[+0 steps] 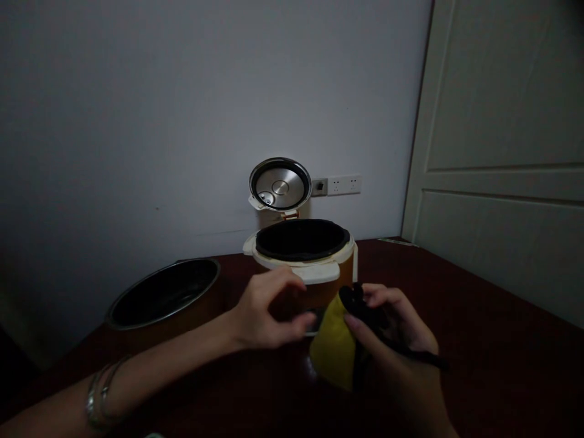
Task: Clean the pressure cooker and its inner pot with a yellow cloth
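Note:
An orange and white rice cooker (305,263) stands on the dark table with its round lid (280,184) raised and a black pot inside. My left hand (267,310) curls its fingers against the cooker's front, with nothing clearly in them. My right hand (392,331) is closed on a yellow cloth (335,350) and a black cord (410,353) with its plug end at the fingers, just in front of the cooker. Bangles circle my left wrist (103,392).
A separate dark metal inner pot (166,295) sits to the left on the dark red table (493,340). A wall socket (343,185) is behind the cooker. A pale door (502,158) fills the right side.

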`<state>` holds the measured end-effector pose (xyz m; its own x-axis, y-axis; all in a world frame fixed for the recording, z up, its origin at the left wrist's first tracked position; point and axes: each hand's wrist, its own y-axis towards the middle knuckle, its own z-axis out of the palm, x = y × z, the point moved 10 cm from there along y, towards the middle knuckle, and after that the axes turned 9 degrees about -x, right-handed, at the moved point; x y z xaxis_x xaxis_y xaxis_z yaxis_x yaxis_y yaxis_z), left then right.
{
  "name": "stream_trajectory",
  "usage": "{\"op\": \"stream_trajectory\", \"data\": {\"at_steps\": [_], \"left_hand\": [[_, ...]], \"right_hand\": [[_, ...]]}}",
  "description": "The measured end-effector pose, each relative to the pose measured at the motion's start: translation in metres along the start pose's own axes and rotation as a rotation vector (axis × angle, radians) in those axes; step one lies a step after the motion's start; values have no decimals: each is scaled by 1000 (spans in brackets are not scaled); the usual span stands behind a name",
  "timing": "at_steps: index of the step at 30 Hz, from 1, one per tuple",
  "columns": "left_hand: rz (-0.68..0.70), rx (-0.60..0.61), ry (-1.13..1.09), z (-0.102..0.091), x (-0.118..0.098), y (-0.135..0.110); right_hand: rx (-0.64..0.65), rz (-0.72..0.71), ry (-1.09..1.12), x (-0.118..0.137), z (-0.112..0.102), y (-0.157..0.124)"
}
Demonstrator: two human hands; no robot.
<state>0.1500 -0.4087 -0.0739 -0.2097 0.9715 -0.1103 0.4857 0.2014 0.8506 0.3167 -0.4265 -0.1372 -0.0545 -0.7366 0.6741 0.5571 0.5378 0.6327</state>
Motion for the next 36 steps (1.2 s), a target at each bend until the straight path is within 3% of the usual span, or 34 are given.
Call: {"op": "stream_trajectory", "data": {"at_steps": [2, 5, 7, 10, 15, 20, 30, 36], "left_hand": [[-215, 209, -66, 31, 3, -18], [-482, 276, -126, 48, 10, -44], [-573, 218, -125, 39, 16, -51], [-701, 141, -21, 11, 32, -56], [-893, 146, 95, -28, 56, -66], [-945, 141, 169, -40, 74, -64], [-905, 90, 57, -11, 81, -54], [-886, 29, 41, -12, 87, -47]], "right_hand": [[-6, -23, 27, 1, 6, -10], [40, -14, 60, -6, 15, -21], [121, 43, 97, -13, 21, -23], [217, 86, 138, -16, 24, -15], [144, -48, 72, -2, 7, 18], [135, -180, -131, -5, 10, 25], [219, -220, -311, -32, 24, 23], [231, -191, -317, -42, 28, 36]]}}
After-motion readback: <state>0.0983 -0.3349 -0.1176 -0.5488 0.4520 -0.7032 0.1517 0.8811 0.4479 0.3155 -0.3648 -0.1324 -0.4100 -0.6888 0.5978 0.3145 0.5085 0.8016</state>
